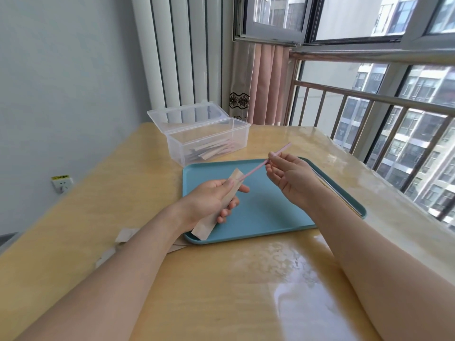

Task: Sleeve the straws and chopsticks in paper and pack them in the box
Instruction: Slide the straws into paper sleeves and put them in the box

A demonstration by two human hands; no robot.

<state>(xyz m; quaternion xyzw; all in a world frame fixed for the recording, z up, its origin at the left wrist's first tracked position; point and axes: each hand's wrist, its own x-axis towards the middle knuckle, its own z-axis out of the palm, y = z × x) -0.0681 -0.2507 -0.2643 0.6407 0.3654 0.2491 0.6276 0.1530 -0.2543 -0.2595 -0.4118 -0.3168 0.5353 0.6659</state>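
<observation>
Left hand: My left hand [211, 195] is gripping a brown paper sleeve [216, 205], fingers curled round its middle, with the open end pointing up toward the straw.
Right hand: My right hand [290, 175] is pinching a pink straw [258, 167] between thumb and fingertips, near its far end.
Straw: It is hanging in the air above the blue tray [270, 212], and its near tip is just going into the mouth of the sleeve.
How the straw feels: I am guessing it is very light, thin and bendy, so a hard push could make it bow or kink. Holding it closer to the sleeve would keep it straighter.
How the sleeve feels: I think the paper is soft and easy to crush. A loose grip at the sides should keep the mouth open.
Box: The clear plastic box [206, 141] is sitting open on the table [123, 188], behind the tray, with some filled sleeves already lying inside.
More to do: Thin sticks, maybe chopsticks [330, 185], are lying along the right side of the tray, partly hidden by my right arm.
Spare paper: A few paper pieces [125, 235] are peeking out beside my left arm.
</observation>
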